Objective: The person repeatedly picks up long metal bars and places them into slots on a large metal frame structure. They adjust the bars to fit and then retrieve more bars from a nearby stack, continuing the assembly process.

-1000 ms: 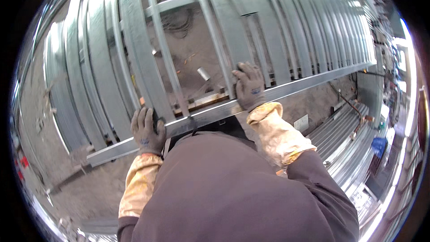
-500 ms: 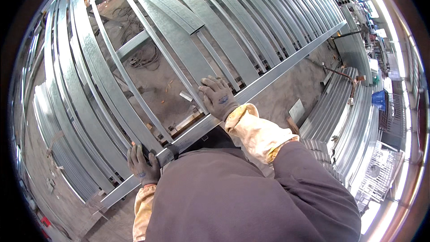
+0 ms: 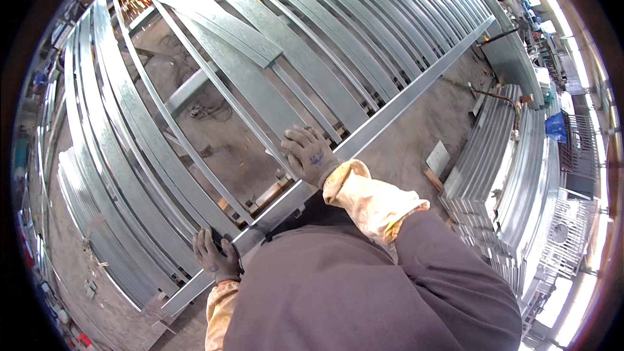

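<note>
Both hands wear grey work gloves with tan leather cuffs. My left hand (image 3: 216,257) lies over the near metal rail (image 3: 257,231), fingers stretched forward and thumb apart. Farther right, my right hand (image 3: 309,154) rests on the same rail, with its fingers spread toward the end of a wide flat metal bar (image 3: 253,84). Palms and undersides of the fingers are hidden. From the rail, long galvanized bars run away in parallel rows. A loose flat metal strip (image 3: 240,39) lies slantwise across them.
Stacked metal profiles (image 3: 484,162) stand at the right, near a blue container (image 3: 556,127) and a wire rack (image 3: 572,221). More profiles (image 3: 97,227) lie at the left. Coiled cable (image 3: 211,112) shows on the floor between bars. Orange sparks (image 3: 134,1) glow at the far upper left.
The whole view has shifted slightly. Both hands stay on the rail, with the right hand's fingers a little more spread. More sparks show at the far upper left.
</note>
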Motion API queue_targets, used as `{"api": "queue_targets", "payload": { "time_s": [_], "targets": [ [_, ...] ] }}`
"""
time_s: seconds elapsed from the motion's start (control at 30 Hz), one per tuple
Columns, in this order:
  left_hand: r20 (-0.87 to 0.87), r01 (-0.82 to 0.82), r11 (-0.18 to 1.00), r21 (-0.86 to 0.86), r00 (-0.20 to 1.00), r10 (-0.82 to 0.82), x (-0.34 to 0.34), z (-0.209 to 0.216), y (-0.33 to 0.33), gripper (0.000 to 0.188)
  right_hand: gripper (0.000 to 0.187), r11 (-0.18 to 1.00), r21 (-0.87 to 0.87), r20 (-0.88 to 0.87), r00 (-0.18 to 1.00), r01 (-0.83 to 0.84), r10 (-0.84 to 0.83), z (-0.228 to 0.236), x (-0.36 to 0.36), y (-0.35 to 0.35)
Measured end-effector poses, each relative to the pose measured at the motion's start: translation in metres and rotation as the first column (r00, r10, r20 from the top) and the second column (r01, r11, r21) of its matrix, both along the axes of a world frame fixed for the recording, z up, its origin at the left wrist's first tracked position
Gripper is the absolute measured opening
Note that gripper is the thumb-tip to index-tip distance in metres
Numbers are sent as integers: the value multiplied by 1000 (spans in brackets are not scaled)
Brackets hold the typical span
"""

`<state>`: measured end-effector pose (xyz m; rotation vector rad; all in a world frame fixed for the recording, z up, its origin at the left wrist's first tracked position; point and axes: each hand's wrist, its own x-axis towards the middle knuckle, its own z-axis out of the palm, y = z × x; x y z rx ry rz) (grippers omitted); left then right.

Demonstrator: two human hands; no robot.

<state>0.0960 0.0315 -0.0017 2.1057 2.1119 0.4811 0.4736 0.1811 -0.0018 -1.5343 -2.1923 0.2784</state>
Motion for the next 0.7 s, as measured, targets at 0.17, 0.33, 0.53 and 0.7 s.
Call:
{"api": "queue_targets", "payload": {
  "time_s": [0.17,0.33,0.53,0.7],
  "targets": [
    [21,29,993,111,999,-32,-3,-12,-5,55,32,990,-106,-349,929,92,-124,10,12,9],
    [15,-57,998,17,998,57,5,5,-1,57,55,954,-121,-47,958,276,-283,32,60,68],
    [49,-246,965,92,969,242,27,-10,11,50,56,792,-558,242,961,248,-131,54,77,113],
    [45,-440,889,130,898,438,56,-12,16,45,50,840,-509,280,959,189,-47,7,78,115]
  ]
}}
